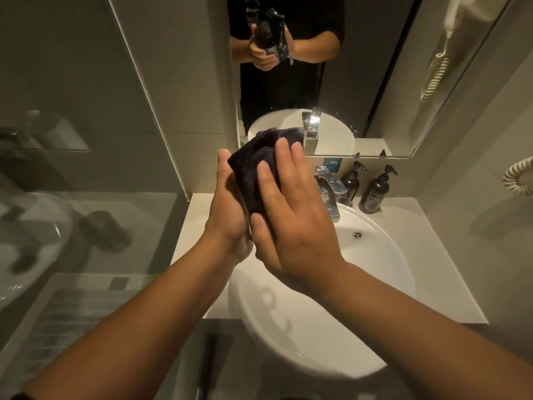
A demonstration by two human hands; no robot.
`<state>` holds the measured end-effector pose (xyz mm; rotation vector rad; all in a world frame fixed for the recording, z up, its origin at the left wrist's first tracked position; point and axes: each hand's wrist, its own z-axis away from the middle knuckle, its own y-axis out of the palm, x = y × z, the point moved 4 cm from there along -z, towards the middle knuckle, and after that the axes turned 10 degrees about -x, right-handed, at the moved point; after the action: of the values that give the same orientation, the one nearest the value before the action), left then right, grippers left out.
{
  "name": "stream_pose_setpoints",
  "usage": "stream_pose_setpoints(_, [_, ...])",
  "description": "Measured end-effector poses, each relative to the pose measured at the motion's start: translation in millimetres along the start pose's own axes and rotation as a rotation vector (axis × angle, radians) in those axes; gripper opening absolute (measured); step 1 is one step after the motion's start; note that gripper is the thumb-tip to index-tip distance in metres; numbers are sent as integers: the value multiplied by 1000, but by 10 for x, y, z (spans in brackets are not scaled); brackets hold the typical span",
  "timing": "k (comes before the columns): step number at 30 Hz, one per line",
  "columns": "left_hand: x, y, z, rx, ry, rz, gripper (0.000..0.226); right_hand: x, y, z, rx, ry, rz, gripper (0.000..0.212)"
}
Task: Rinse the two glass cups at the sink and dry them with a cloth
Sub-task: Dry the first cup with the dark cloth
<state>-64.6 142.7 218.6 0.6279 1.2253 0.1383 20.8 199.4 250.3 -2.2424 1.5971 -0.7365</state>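
Observation:
Above the left rim of the white sink (383, 264) I hold a dark cloth (253, 171) between both hands. My left hand (227, 217) cups the bundle from the left and below. My right hand (291, 223) lies over the cloth on the right, with its fingers spread on the fabric and its thumb tucked against the lower edge. The cloth hides whatever it wraps. The mirror's reflection shows a glass cup (265, 34) held in the hands with the cloth against one side. No other cup is in sight.
A chrome faucet (331, 194) stands behind the basin, close to my right hand. Two dark pump bottles (350, 183) (375, 194) sit at the back of the white counter (193, 226). A glass partition (144, 90) rises on the left. A coiled cord (519, 180) hangs at the right wall.

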Motion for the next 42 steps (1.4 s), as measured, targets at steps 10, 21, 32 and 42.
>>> stream_pose_setpoints(10, [-5,-78,-46,91,-115,-182,93,-334,27,28,61,576,-559,62])
stream_pose_setpoints(21, [-31,-121,-84,-4,62,-272,112,-346,71,-78,162,476,-317,67])
stream_pose_setpoints(32, [-35,-144,-266,-24,-79,-2,91,-366,-57,91,186,358,-318,63])
stream_pose_setpoints(42, [112,-350,-385,-261,-263,181,82,-634,-30,419,457,1095,-714,27])
